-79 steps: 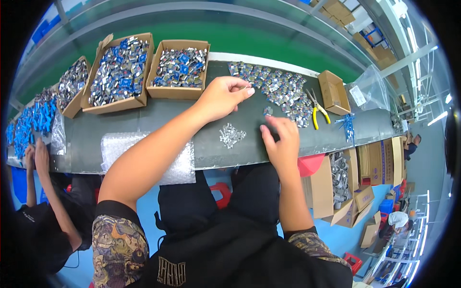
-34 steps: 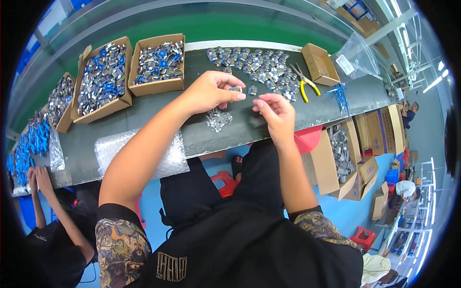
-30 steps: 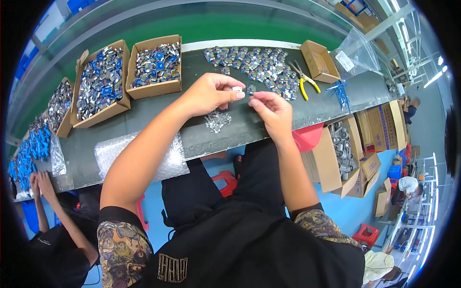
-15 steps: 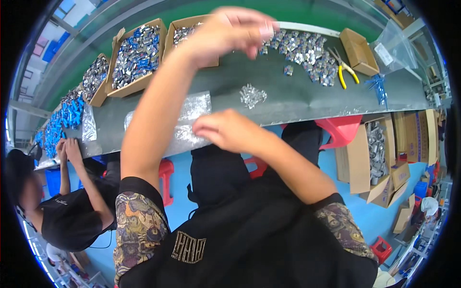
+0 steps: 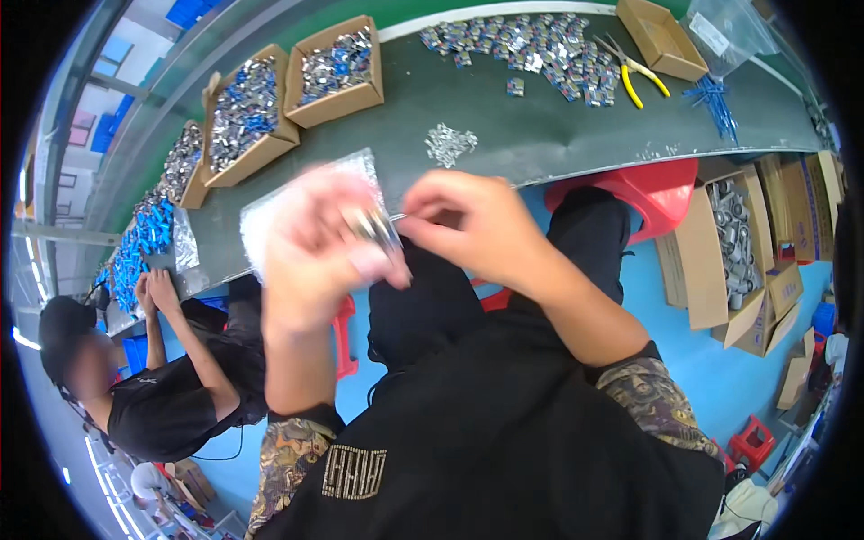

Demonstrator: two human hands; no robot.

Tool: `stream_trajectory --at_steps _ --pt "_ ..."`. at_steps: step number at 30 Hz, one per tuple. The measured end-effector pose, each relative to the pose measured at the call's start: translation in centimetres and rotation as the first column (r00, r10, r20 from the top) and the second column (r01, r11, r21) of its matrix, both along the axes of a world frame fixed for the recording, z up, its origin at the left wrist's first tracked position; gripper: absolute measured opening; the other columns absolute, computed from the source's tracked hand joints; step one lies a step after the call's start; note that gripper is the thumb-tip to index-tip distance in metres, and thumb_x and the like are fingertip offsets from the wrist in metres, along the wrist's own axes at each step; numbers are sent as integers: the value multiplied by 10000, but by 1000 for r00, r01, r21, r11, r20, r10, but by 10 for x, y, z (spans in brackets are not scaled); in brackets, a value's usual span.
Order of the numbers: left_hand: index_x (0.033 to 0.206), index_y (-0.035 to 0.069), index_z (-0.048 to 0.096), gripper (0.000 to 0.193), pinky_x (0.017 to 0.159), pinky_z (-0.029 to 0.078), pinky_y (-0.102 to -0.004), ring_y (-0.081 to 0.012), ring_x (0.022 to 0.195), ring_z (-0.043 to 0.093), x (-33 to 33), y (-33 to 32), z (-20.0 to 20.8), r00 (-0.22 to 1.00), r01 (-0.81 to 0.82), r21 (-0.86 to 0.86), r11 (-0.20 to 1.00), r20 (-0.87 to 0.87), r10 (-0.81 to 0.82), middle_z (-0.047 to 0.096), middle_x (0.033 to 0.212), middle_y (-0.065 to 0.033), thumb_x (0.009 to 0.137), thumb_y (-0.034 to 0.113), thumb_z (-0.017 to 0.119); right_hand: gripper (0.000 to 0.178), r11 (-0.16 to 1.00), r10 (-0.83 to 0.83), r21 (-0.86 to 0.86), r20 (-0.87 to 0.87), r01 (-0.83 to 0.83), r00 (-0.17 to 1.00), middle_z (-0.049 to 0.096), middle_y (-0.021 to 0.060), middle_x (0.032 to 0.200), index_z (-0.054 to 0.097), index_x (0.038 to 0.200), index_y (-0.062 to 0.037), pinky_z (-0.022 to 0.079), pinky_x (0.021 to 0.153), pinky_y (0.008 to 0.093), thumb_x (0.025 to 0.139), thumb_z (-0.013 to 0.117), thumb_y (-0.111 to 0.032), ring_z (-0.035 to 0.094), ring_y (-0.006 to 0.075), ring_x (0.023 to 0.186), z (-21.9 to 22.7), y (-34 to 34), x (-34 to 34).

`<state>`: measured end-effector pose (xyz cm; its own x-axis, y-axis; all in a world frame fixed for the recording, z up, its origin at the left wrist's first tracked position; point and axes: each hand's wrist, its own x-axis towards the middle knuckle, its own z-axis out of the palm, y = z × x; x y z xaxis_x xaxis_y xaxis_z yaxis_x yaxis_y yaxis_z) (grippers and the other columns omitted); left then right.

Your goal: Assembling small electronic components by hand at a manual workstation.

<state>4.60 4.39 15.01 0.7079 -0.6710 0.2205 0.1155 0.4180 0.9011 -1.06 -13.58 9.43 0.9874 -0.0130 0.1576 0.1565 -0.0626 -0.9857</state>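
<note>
My left hand (image 5: 315,238) was motion-blurred; both grips pinched a small metal part (image 5: 382,229), its axis unclear, my right hand (image 5: 472,225) opposite.

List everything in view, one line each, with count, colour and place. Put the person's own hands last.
Workbench: one, dark grey-green, across the top.
Cardboard boxes of metal parts: at least four, brown, far left of the bench.
Loose metal parts: one spread, silver and blue, far right of the bench.
Small pile of parts: one, silver, bench middle.
Pliers: one, yellow handles, right of the spread.
Empty box: one, brown, top right.
Stool: one, red, under the bench.
Co-worker: one, black shirt, lower left.
Left hand: blurred, pinching a small metal part.
Right hand: touching the same part.
</note>
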Motion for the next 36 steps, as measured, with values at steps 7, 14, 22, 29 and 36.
stream_trajectory --at_steps 7,14,22,29,36 --pt "1097 -18 612 205 665 588 -292 -168 713 686 -71 0 -92 819 -24 217 976 -555 144 681 868 -101 925 89 645 161 888 143 460 -243 -16 959 706 181 975 647 978 58 577 863 350 829 682 107 702 255 960 -33 -50 -77" --pt "1190 -54 575 300 833 568 -280 -177 905 699 -75 -27 -83 961 -17 228 974 -266 79 701 1031 -161 897 -47 639 132 818 188 575 -226 -25 956 706 185 986 647 1007 49 574 843 362 884 669 7 701 255 918 -51 -57 -88" --pt "1112 -68 643 276 867 558 -296 -208 985 691 -83 -30 -86 991 10 447 895 -121 49 698 1069 -177 840 -100 672 126 745 222 667 -238 -7 946 680 168 992 671 973 25 566 813 343 859 703 -19 679 224 889 -65 -63 -84" --pt "1107 -36 670 328 809 561 -290 -187 897 699 -79 -34 -69 975 -112 475 873 221 5 704 1027 -155 787 -71 731 118 785 244 618 -237 -48 941 678 168 987 674 974 52 552 810 312 860 688 23 670 211 892 -60 -64 -79" --pt "1093 -39 684 279 757 537 -278 -195 859 699 -79 -37 -66 933 -225 452 863 355 57 722 959 -146 816 -30 713 119 859 190 504 -163 -83 968 680 170 980 673 974 63 549 801 299 857 683 46 670 206 887 -52 -64 -75"
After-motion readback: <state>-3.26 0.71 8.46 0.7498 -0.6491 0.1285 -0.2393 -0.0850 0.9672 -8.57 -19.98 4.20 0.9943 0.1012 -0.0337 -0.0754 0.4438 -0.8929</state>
